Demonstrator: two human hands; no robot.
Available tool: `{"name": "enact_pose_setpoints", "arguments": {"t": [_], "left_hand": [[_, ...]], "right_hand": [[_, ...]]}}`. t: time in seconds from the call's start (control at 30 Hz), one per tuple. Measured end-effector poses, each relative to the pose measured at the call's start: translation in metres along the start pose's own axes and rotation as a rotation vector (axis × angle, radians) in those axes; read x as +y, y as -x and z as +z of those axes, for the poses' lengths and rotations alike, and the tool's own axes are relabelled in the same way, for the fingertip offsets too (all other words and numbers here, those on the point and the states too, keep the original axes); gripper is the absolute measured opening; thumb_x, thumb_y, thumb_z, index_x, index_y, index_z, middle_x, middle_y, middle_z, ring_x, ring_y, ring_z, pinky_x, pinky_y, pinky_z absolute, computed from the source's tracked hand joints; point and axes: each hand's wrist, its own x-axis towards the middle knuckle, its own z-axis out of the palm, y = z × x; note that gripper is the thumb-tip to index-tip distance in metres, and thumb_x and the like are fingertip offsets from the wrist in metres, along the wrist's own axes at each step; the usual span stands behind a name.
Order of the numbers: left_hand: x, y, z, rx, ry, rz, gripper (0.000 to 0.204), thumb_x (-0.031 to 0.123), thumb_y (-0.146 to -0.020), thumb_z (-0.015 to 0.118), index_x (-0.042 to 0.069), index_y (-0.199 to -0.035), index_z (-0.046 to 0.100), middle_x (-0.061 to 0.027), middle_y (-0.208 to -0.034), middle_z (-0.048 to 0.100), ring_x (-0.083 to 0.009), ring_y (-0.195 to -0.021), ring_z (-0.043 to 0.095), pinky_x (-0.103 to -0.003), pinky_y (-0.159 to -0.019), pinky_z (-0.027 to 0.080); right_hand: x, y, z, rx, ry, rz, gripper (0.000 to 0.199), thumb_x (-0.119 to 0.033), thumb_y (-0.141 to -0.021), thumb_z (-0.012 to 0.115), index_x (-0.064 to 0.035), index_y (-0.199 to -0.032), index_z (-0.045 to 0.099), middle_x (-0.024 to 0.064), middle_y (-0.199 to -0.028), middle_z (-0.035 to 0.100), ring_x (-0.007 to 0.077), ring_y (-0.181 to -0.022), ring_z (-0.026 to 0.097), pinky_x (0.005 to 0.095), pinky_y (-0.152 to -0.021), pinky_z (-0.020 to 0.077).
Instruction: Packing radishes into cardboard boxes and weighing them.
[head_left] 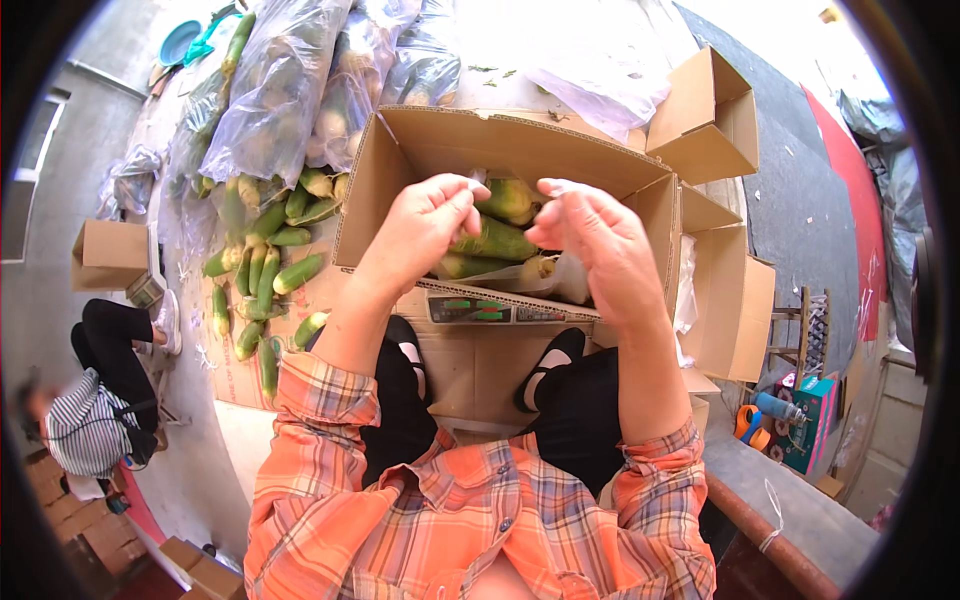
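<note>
You wore an orange plaid shirt [470, 520] crossed with white, grey and blue lines, buttoned down the front with small pale buttons. Its sleeves [318, 385] were pushed up to the elbows, leaving your forearms bare down to your hands. Below it you had black trousers [585, 420] and black slip-on shoes [548, 365] with a strap over pale socks.
</note>
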Motion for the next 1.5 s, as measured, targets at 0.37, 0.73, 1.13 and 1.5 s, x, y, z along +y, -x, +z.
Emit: {"name": "enact_pose_setpoints", "arguments": {"t": [0.37, 0.73, 1.13, 1.5], "left_hand": [[-0.015, -0.007, -0.020, 0.088, 0.217, -0.062, 0.021, 0.003, -0.086, 0.047, -0.002, -0.097, 0.064, -0.0066, -0.078, 0.063, -0.0087, -0.050, 0.055, -0.021, -0.049, 0.045], [-0.017, -0.005, -0.024, 0.210, 0.490, -0.068, 0.024, 0.007, -0.087, 0.055, -0.003, -0.108, 0.059, -0.0087, -0.098, 0.065, -0.0045, -0.046, 0.046, -0.019, -0.044, 0.041], [-0.021, -0.002, -0.021, 0.203, 0.462, -0.116, 0.033, 0.002, -0.089, 0.041, -0.001, -0.121, 0.051, -0.0159, -0.115, 0.058, -0.0033, -0.044, 0.038, -0.020, -0.045, 0.036], [-0.021, -0.004, -0.027, 0.275, 0.523, -0.056, 0.030, -0.001, -0.086, 0.044, -0.004, -0.113, 0.056, -0.0170, -0.105, 0.062, -0.0082, -0.050, 0.047, -0.023, -0.051, 0.043]], "right_hand": [[0.011, -0.062, 0.043, -0.365, 0.495, 0.196, 0.050, -0.042, -0.091, 0.049, -0.0005, -0.119, 0.051, 0.0094, -0.123, 0.048, 0.0146, -0.115, 0.040, 0.0285, -0.097, 0.0308], [0.017, -0.075, 0.021, -0.260, 0.393, 0.262, 0.049, -0.038, -0.088, 0.055, -0.0018, -0.119, 0.052, 0.0067, -0.117, 0.054, 0.0148, -0.109, 0.047, 0.0331, -0.084, 0.0432], [0.108, -0.121, 0.037, -0.343, 1.075, 0.109, 0.030, -0.033, -0.064, 0.076, -0.0067, -0.076, 0.068, 0.0092, -0.076, 0.066, 0.0236, -0.075, 0.064, 0.0356, -0.070, 0.0496], [0.126, -0.119, 0.058, -0.179, 1.255, 0.030, 0.019, -0.022, -0.069, 0.071, -0.0050, -0.076, 0.068, 0.0138, -0.081, 0.066, 0.0275, -0.080, 0.064, 0.0360, -0.069, 0.0498]]}}
